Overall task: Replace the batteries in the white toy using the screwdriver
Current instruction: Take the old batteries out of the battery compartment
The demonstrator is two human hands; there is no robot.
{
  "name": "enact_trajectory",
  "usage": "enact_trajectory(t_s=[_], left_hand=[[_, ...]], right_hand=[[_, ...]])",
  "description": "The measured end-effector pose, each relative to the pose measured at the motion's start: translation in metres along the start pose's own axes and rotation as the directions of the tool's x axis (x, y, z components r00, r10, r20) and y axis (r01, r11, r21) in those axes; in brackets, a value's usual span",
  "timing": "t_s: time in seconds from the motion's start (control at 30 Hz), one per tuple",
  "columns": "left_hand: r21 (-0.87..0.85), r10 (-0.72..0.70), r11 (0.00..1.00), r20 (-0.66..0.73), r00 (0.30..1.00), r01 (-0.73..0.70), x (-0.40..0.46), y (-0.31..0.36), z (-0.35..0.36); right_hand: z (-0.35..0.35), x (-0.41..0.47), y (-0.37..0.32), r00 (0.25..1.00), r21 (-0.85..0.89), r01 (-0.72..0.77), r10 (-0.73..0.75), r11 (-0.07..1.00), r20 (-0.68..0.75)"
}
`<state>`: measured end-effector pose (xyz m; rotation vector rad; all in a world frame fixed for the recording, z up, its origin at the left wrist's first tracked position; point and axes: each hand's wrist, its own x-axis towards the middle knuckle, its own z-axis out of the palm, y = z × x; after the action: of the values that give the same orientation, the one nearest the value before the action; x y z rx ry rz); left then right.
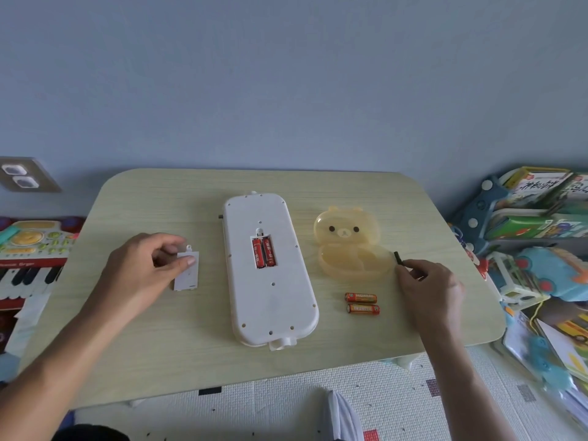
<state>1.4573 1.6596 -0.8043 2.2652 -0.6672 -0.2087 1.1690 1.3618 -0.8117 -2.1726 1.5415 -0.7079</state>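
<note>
The white toy (270, 294) lies face down in the middle of the table, its battery bay uncovered with two red batteries (263, 252) inside. My left hand (143, 272) rests on the white battery cover (187, 275), which lies flat to the left of the toy, thumb and fingertips touching it. Two orange batteries (362, 303) lie side by side right of the toy. My right hand (429, 291) grips a small dark screwdriver (398, 259), whose black end sticks up beside the bear case.
An open, translucent yellow bear-shaped case (350, 246) sits at the back right of the pale wooden table (159, 345). A toy keyboard (28, 259) stands off the left edge. Books and toys (541, 249) pile up on the right.
</note>
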Motion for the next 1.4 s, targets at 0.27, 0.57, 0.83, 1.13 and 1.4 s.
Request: enact_trajectory(t_s=[0.27,0.57,0.83,1.13,1.4], left_hand=[[0.023,0.218,0.976,-0.024,0.976,-0.218,0.006,0.046,0.011],[0.161,0.24,0.956,0.063,0.969,-0.247,0.002,0.085,0.056],[0.156,0.274,0.947,0.063,0.96,-0.281,0.005,0.078,0.059],[0.02,0.219,0.975,0.107,0.97,-0.222,0.009,0.075,0.058],[-0.13,0.267,0.96,0.163,0.95,-0.248,0.009,0.067,0.051]], right_hand=[[-0.008,-0.006,-0.069,0.972,0.284,0.219,-0.233,0.934,0.017],[0.047,-0.023,-0.143,0.577,0.334,0.579,-0.663,0.744,0.478],[0.04,-0.017,-0.151,0.368,0.147,0.88,-0.842,0.453,0.394],[0.043,-0.02,-0.14,0.356,0.154,0.908,-0.91,0.391,0.213],[0.05,-0.022,-0.132,0.294,0.173,0.927,-0.93,0.334,0.218]])
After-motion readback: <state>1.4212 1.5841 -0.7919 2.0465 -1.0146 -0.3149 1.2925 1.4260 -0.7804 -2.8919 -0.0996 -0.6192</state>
